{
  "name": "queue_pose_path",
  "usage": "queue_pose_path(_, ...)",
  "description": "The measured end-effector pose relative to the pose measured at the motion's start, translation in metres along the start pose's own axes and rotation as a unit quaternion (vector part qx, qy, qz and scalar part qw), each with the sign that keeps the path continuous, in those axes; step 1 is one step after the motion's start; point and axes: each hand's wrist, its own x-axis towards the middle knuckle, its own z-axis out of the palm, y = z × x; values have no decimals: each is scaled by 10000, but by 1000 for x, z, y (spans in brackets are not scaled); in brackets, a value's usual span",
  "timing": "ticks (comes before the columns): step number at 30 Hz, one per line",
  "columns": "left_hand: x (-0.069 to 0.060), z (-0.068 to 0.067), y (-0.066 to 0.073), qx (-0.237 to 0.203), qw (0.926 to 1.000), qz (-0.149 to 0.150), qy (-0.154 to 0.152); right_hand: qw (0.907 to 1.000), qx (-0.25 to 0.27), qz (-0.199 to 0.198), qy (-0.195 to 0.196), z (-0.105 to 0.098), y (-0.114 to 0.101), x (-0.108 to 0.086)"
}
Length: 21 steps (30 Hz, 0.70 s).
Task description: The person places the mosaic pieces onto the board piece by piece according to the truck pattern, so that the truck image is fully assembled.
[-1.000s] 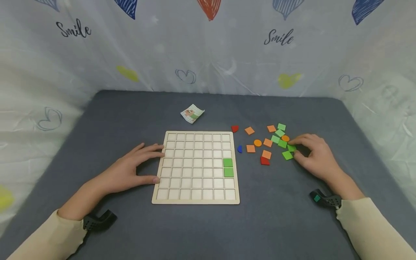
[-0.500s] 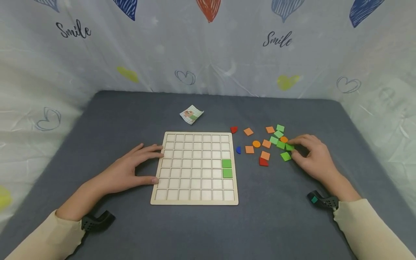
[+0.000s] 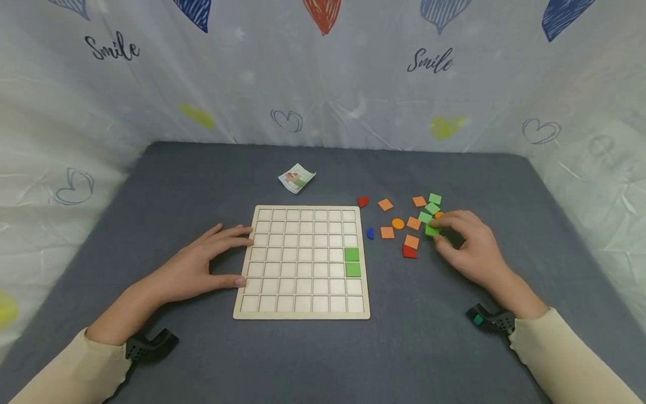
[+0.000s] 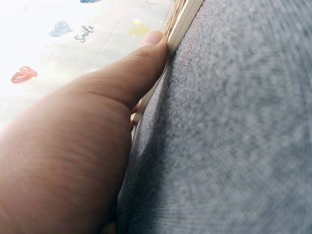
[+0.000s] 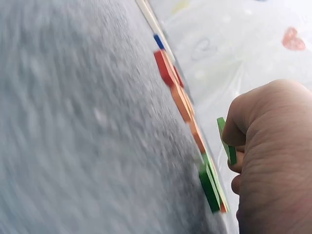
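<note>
My left hand (image 3: 189, 269) rests at the left edge of a pale wooden grid board (image 3: 295, 315), fingers spread, the thumb (image 4: 146, 53) against its side. Two green squares (image 3: 351, 255) sit one below the other in the board's right column. Between thumb and fingers my right hand (image 3: 476, 249) pinches a green square (image 5: 226, 141); in the right wrist view it is lifted off the table. Beneath that hand and beside it lie more green squares (image 3: 432, 209), some partly hidden, and an orange disc (image 3: 439, 215).
Several orange squares (image 3: 387, 232), another orange disc (image 3: 398, 224), red pieces (image 3: 409, 252) and a blue half-round piece (image 3: 370, 233) lie right of the board. A small printed paper (image 3: 296, 178) lies behind it. A printed curtain (image 3: 353, 84) hangs behind the table.
My right hand has moved left over the green pieces and lifted a green square. My left hand stays at the board's edge.
</note>
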Motion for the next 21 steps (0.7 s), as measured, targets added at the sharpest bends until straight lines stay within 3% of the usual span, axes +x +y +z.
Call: queue_pose_path(21, -1, 2, 0, 2, 10000, 18, 52, 9926, 633, -1030, 139, 38, -50, 9)
